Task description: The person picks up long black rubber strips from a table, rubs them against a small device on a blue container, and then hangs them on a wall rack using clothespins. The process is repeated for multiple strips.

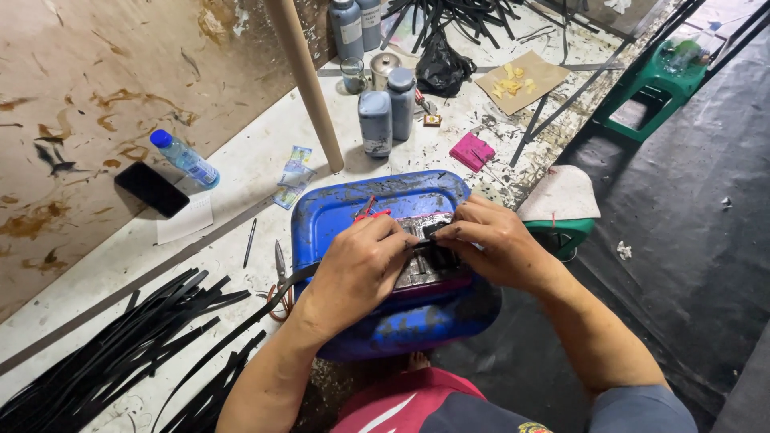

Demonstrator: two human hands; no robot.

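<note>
A blue plastic stool (337,212) lies in front of me with a small metal block tool (423,269) on top of it. My left hand (359,269) is curled over the left side of the block, gripping a black strip (293,282) that trails off to the left. Against the block's top right, my right hand (493,244) pinches the end of the black strip between thumb and fingers. A red-handled item (370,213) pokes out just above my left hand.
Piles of black strips (120,353) lie at the lower left. Scissors (280,273) and a pen (250,242) lie left of the stool. Grey bottles (387,108), a water bottle (184,159), a black phone (151,189), a pink pad (472,151) and green stools (654,84) surround it.
</note>
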